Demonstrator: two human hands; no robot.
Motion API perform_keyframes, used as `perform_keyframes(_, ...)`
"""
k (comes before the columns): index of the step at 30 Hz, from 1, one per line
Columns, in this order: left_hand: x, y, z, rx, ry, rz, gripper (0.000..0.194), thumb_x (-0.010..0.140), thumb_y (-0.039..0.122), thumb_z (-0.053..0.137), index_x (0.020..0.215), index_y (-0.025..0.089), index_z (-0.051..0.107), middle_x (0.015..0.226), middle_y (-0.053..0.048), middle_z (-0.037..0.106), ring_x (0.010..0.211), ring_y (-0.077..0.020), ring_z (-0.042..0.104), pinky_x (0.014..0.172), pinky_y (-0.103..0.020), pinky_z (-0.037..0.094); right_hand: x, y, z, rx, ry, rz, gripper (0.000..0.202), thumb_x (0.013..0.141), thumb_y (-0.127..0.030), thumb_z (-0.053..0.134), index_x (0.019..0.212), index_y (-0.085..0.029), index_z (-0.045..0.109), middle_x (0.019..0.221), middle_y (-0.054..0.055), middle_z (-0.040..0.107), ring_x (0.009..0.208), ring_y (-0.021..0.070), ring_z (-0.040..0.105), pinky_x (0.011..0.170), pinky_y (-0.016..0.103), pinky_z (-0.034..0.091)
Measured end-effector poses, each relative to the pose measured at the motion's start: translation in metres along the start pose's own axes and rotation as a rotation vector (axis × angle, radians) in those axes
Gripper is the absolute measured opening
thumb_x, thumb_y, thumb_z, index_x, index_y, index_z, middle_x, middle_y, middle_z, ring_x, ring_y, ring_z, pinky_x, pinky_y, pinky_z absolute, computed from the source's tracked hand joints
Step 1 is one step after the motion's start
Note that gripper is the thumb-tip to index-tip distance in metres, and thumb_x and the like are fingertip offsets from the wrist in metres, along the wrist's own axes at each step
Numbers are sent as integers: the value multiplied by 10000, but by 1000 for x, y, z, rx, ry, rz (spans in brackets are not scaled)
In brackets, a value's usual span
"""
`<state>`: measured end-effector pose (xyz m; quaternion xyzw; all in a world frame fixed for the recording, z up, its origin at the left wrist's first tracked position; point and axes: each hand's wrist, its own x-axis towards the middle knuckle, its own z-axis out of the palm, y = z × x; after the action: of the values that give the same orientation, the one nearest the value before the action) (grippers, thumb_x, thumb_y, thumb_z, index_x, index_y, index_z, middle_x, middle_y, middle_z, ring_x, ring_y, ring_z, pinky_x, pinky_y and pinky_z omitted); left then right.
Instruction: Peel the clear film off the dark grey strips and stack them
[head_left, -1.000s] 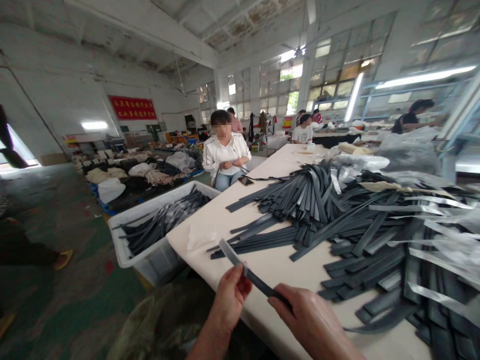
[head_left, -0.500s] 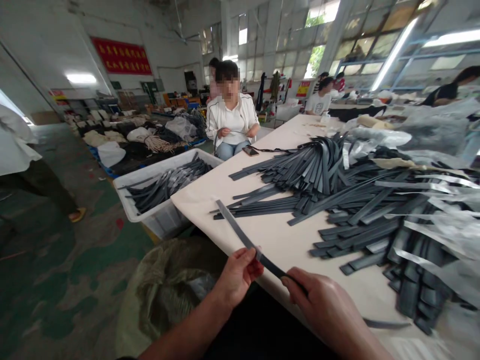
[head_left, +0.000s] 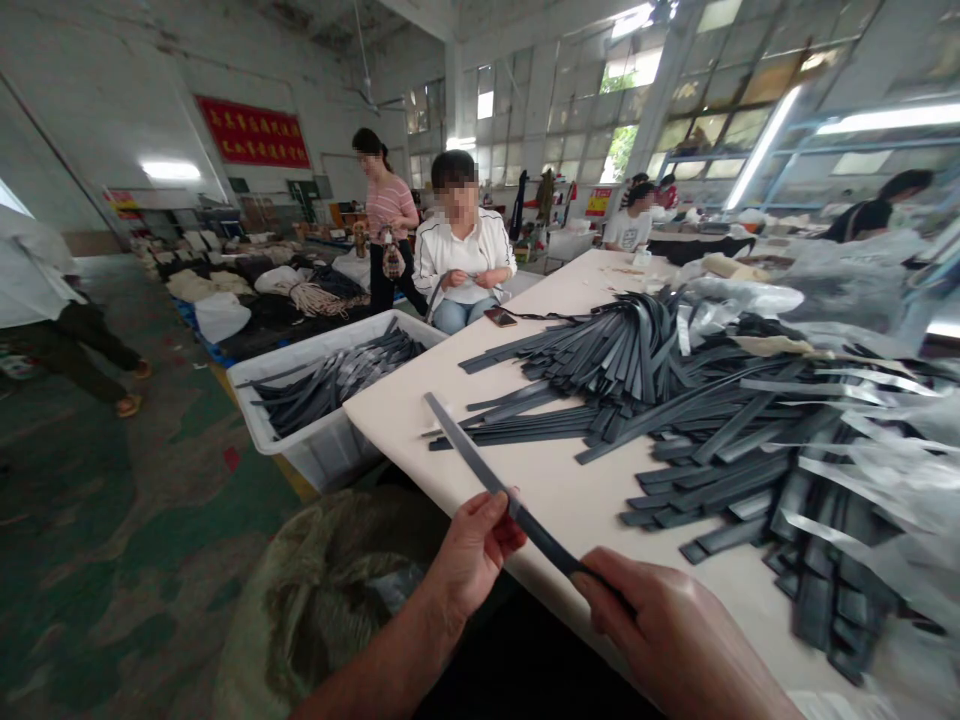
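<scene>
Strap (head_left: 466, 455) is being held by both hands in the head view, in front of the near edge of the pale table (head_left: 551, 470). Its free end is pointing to the upper left, and its other end is hiding inside the right hand (head_left: 652, 610). The left hand (head_left: 476, 545) is pinching the strap near its middle, with the thumb and a finger pressing together on it. The right hand is gripping the lower part, with the fingers closing around it. Whether the free end is touching the table, I cannot tell.

On the table, a large pile of dark straps (head_left: 626, 345) is lying beyond the hands and to their right, with several straps spreading toward the left. Clear plastic (head_left: 862, 310) is covering a part of the far right side. A phone (head_left: 500, 316) is lying close to the left edge of the table. Beside this edge, a white bin (head_left: 341, 455) is holding more straps (head_left: 337, 385). A greenish sack (head_left: 292, 590) is standing below, at the left of the hands.

A person in a white jacket (head_left: 465, 265) is sitting past the bin and is holding a thin dark piece. Behind, a person in a pink striped top (head_left: 390, 205) is standing, and a red banner (head_left: 251, 132) is hanging on the wall.
</scene>
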<state>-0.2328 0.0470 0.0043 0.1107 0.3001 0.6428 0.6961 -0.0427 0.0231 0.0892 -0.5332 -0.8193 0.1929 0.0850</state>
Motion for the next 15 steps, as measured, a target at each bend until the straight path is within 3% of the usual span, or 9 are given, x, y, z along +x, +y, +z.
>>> perform_keyframes(2, 7, 11, -5, 18, 6, 35, 395, 578, 366, 922, 852, 135, 754, 715, -28, 730, 590, -105, 642, 569, -207, 542, -10, 2, 8, 210, -83, 17, 351, 953, -440, 385, 771, -238, 608, 653, 5, 675, 566, 151, 638, 527, 233, 407)
perform_keyframes(5, 25, 53, -4, 88, 14, 126, 418, 552, 355, 931, 857, 131, 753, 729, -37, 738, 620, -111, 655, 581, -197, 539, -22, 6, 24, 488, -227, 74, 424, 968, -501, 341, 776, -213, 585, 667, 2, 659, 488, 114, 598, 469, 202, 406)
perform_keyframes(7, 36, 90, 8, 159, -16, 227, 406, 543, 338, 933, 836, 125, 750, 712, -39, 734, 616, -109, 652, 576, -188, 530, -22, 4, 32, 626, -262, 77, 443, 962, -542, 344, 820, -202, 589, 712, 7, 668, 489, 105, 599, 473, 196, 416)
perform_keyframes(10, 39, 135, 36, 200, -162, 453, 371, 569, 327, 920, 839, 144, 743, 711, -20, 726, 628, -109, 650, 604, -197, 531, -12, -1, 40, 744, -229, 24, 470, 945, -600, 373, 887, -192, 599, 741, 11, 670, 527, 107, 609, 526, 204, 444)
perform_keyframes(13, 34, 144, 52, 221, -282, 538, 335, 634, 353, 886, 861, 158, 736, 692, -4, 707, 602, -109, 636, 613, -216, 530, -2, 3, 51, 834, -227, 15, 550, 920, -683, 370, 911, -186, 605, 750, 14, 669, 514, 93, 583, 512, 200, 426)
perform_keyframes(15, 36, 130, 45, 224, -235, 460, 350, 631, 364, 886, 863, 150, 736, 678, -9, 702, 580, -104, 626, 586, -205, 514, 2, 14, 65, 881, -252, 39, 634, 878, -761, 360, 933, -183, 618, 727, 17, 664, 476, 84, 540, 451, 190, 377)
